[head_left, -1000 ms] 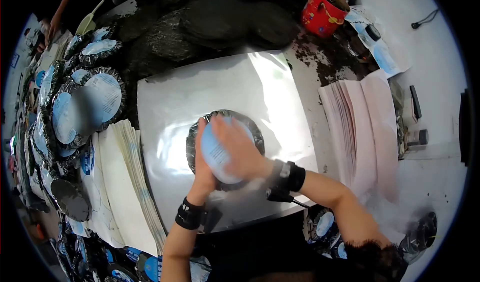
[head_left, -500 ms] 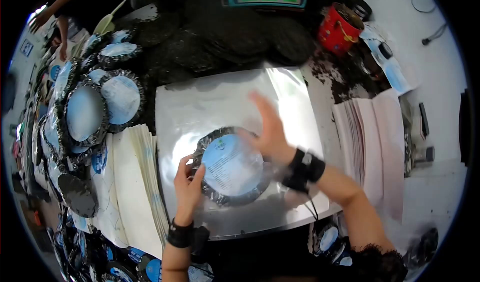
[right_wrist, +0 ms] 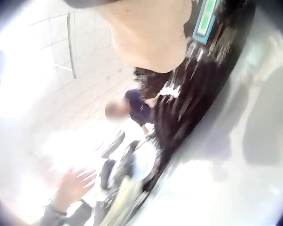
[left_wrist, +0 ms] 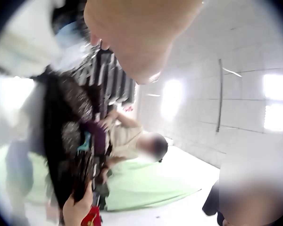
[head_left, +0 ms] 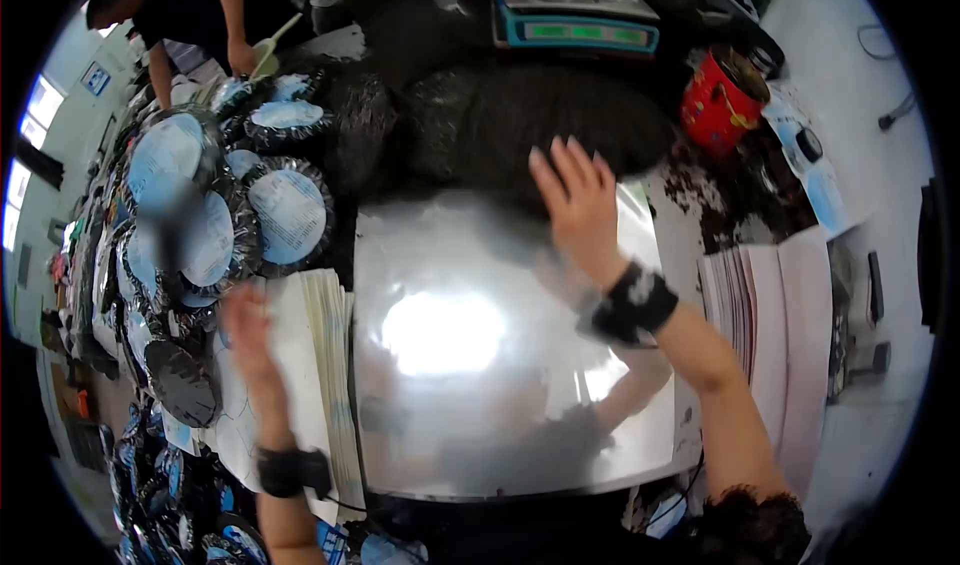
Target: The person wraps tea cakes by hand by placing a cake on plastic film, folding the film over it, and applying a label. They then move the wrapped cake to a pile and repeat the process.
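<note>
In the head view, my left hand (head_left: 250, 330) is blurred by motion over the white paper stack (head_left: 300, 355), beside the pile of wrapped discs. Those discs have a pale blue round label (head_left: 290, 215) under clear film and a dark crinkled rim. Seen from the right wrist, the left hand's fingers (right_wrist: 80, 181) are spread, with nothing in them. My right hand (head_left: 585, 215) reaches over the far part of the shiny metal sheet (head_left: 420, 265), fingers extended toward a heap of dark, flat round cakes (head_left: 520, 115). It holds nothing.
A digital scale (head_left: 580, 30) stands at the back, with a red tub (head_left: 720, 100) to its right. Pinkish folded paper (head_left: 780, 325) is stacked right of the sheet. Dark crumbs (head_left: 735, 195) lie near the tub. Another person (head_left: 200, 15) leans over the far left end.
The wrapped disc has left the metal sheet, and an extra labelled disc shows on the left pile. My left hand went left; my right hand moved away toward the dark heap. The head view shifted.
</note>
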`<act>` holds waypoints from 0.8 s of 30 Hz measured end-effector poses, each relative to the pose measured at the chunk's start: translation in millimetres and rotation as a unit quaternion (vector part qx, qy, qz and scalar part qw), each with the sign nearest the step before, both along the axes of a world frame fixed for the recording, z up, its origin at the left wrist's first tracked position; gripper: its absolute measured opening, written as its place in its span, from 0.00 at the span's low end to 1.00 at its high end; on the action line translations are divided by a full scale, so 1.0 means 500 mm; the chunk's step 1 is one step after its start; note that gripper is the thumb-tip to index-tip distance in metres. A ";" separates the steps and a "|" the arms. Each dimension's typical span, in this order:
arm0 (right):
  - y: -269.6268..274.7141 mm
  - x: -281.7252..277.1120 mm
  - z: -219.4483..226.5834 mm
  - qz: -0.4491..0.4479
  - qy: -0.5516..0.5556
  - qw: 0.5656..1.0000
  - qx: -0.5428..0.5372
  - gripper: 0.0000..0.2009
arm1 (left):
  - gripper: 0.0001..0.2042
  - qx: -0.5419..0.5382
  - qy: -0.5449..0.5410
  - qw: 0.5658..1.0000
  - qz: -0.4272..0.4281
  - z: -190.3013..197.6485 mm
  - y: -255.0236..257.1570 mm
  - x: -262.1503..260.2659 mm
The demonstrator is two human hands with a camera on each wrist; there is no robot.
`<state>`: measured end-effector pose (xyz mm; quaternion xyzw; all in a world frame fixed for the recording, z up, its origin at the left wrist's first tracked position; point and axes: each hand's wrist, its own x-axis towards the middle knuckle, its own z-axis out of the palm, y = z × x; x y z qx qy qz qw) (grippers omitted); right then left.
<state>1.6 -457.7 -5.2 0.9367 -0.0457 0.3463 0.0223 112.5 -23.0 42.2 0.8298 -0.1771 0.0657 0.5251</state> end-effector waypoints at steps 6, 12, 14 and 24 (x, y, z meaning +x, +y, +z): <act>0.254 -0.278 -0.024 0.091 0.143 0.949 0.267 0.50 | 0.31 -0.287 0.271 0.914 -0.096 -0.261 -0.196 -0.278; 0.142 -0.236 -0.182 0.006 0.022 0.871 0.491 0.35 | 0.36 -0.188 0.280 0.930 -0.148 -0.233 -0.297 -0.257; 0.216 -0.246 -0.152 -0.015 -0.024 0.858 0.513 0.34 | 0.38 -0.004 0.097 0.989 -0.108 -0.224 -0.306 -0.249; 0.254 -0.234 -0.081 0.158 0.184 0.952 0.187 0.47 | 0.21 0.153 -0.039 0.974 -0.163 -0.154 -0.109 -0.209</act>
